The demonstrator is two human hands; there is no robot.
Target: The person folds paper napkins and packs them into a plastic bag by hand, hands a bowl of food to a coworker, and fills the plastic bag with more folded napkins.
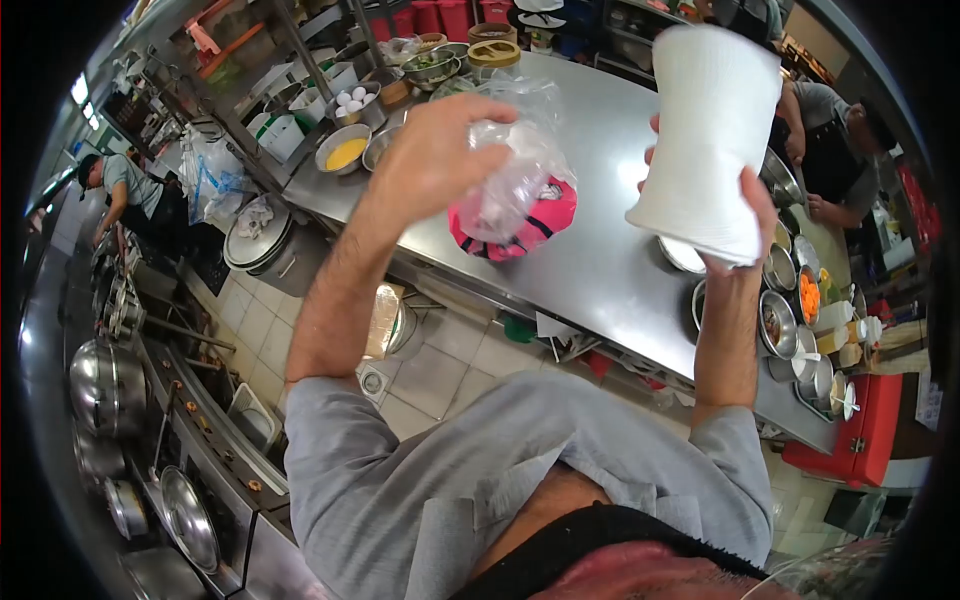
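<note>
My right hand (757,205) grips a tall white stack of thin sheets (705,140), raised over the right side of the steel table. The stack bends in at its middle and shows fine layered lines; what the sheets are made of I cannot tell. Thumb and fingers show on either side of it. My left hand (440,150), slightly blurred, has its fingers apart above a clear plastic bag (530,160). Whether the fingers touch the plastic is hard to see. Below the clear bag sits a bright pink package (545,215) with dark stripes.
The steel table (600,270) runs across the middle. Bowls of eggs (352,98) and yellow liquid (345,153) stand at its left end. Metal bowls, one with orange pieces (809,297), line the right. A lidded pot (262,232) is on the left; co-workers stand both sides.
</note>
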